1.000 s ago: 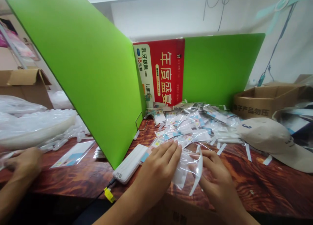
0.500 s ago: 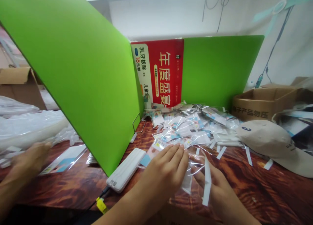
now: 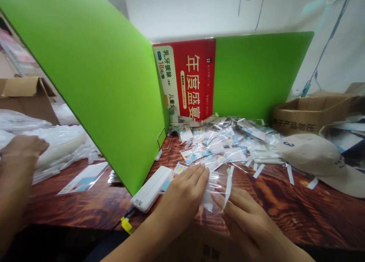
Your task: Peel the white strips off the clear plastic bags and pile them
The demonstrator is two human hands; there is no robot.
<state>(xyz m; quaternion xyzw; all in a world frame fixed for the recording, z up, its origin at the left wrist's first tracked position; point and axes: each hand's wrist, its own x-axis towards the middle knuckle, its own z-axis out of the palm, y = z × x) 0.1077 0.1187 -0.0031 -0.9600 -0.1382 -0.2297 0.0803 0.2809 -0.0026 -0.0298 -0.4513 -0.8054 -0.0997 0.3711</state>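
My left hand [image 3: 185, 190] lies palm down with its fingers stretched flat and together over a clear plastic bag [image 3: 212, 182]. A printed card [image 3: 167, 184] shows partly past the fingers on its left side. My right hand [image 3: 242, 209] has its fingertips at the bag's right end, closed around the thin film there. A white strip [image 3: 229, 186] runs along that end, and its lower tip meets the right fingers. My right thumb is hidden. Just beyond both hands spreads a heap of bagged cards [image 3: 216, 144].
A white power bank [image 3: 152, 190] with a cable lies left of my left hand. Green panels [image 3: 94, 83] stand at left and back. A cap [image 3: 310, 155] and cardboard box [image 3: 299, 119] sit right. Another person's hand [image 3: 24, 148] is over plastic bags at far left.
The white strip has swung up and left, and my right hand has shifted toward the left hand. My left hand stays on the bag. The other person's hand has moved up over the plastic bags.
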